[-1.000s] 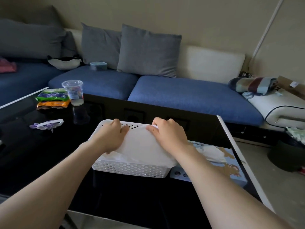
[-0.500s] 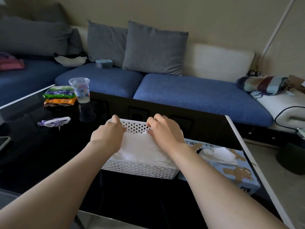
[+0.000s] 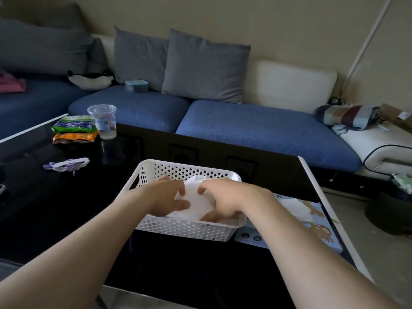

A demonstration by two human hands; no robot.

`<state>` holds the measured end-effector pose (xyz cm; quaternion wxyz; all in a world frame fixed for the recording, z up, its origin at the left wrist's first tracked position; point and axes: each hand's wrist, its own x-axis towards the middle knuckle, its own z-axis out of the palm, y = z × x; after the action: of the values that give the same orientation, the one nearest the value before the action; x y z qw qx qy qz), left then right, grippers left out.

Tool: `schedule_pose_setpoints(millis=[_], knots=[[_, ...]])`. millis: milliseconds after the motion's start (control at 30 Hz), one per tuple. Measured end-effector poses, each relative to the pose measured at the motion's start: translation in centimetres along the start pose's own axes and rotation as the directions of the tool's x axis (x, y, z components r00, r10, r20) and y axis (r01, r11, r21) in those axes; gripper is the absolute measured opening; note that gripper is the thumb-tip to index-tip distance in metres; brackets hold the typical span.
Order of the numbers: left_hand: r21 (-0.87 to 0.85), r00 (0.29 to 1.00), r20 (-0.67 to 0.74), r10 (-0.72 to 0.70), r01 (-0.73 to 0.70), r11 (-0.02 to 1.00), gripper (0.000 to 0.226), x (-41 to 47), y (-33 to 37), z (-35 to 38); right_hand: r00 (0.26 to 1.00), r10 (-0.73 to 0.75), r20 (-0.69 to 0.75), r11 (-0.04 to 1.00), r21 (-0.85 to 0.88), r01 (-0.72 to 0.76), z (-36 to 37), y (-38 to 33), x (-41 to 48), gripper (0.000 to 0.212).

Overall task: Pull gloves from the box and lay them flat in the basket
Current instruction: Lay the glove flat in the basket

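A white perforated basket point(image 3: 178, 228) stands on the black glass table. White gloves point(image 3: 196, 202) lie inside it. My left hand point(image 3: 166, 198) and my right hand point(image 3: 223, 200) are both down in the basket, fingers spread and resting on the top glove from either side. The blue glove box point(image 3: 312, 221) lies just right of the basket, partly hidden by my right forearm, with white glove material showing at its opening.
A clear plastic cup point(image 3: 103, 120), snack packets point(image 3: 74, 130) and a purple-and-white item point(image 3: 66, 164) sit at the table's far left. A blue sofa with grey cushions point(image 3: 202, 65) runs behind. The table's right edge point(image 3: 321, 197) is close to the box.
Both hands have come down from the basket's far rim into the basket, and the glove they held stretched now lies lower inside. The fingers have spread apart.
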<state>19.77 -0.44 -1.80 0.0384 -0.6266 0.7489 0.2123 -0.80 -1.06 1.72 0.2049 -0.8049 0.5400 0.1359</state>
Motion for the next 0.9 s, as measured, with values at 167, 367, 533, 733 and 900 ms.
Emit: schedule_pose_setpoints(millis=[167,367,533,733,900], knots=[[0.019,0.996,0.073,-0.047,0.045,0.999,0.080,0.1,-0.1,0.1,0.999,0.034,-0.004,0.994,-0.103,-0.034,1.1,-0.4,0.5,0.073],[0.040,0.993,0.100,-0.059,0.056,0.998,0.082,-0.3,1.5,-0.2,0.998,0.066,0.007,0.989,-0.134,-0.064,2.3,-0.4,2.0,0.064],[0.012,0.996,0.023,-0.089,0.089,0.996,0.054,-0.6,2.6,-0.8,0.999,-0.037,-0.036,0.999,-0.021,0.036,0.9,-0.1,-0.7,0.078],[0.076,0.960,-0.278,0.026,-0.004,0.997,0.022,-0.7,4.9,-0.7,0.976,-0.031,-0.218,0.968,0.238,0.084,-0.6,1.4,-4.4,0.033],[-0.099,0.914,-0.372,0.163,-0.214,0.972,0.021,-0.9,8.3,0.0,0.810,0.053,-0.584,0.972,0.218,0.093,-0.7,5.2,-5.8,0.024]])
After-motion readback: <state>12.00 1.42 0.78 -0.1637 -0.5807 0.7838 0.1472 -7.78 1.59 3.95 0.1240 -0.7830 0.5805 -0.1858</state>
